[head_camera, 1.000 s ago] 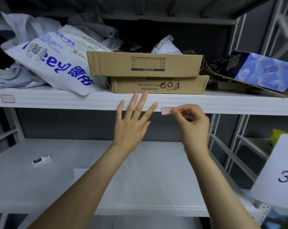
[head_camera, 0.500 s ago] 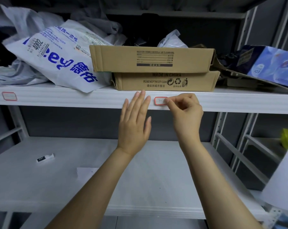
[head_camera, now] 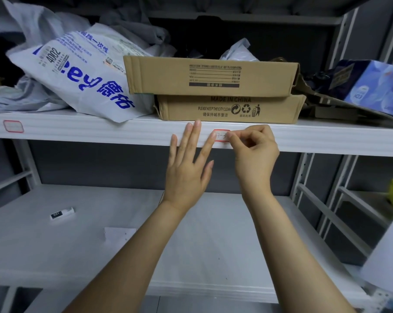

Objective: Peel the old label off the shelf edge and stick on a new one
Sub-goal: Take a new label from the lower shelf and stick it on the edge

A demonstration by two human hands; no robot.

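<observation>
A small white label with a red border (head_camera: 220,136) lies against the front edge of the white shelf (head_camera: 100,129). My right hand (head_camera: 255,152) pinches the label's right end between thumb and forefinger. My left hand (head_camera: 188,168) is spread flat with straight fingers against the shelf edge, its forefinger tip touching the label's left end. Another red-bordered label (head_camera: 13,126) sits on the same edge at the far left.
Two stacked cardboard boxes (head_camera: 213,91), a white printed plastic bag (head_camera: 78,73) and a blue box (head_camera: 376,86) fill the upper shelf. On the lower shelf lie a small white object with a black tag (head_camera: 61,213) and a sheet of paper (head_camera: 119,236). Shelf uprights stand at right.
My right hand carried the label up and left onto the shelf edge. My left hand closed in until its forefinger touched the label's left end.
</observation>
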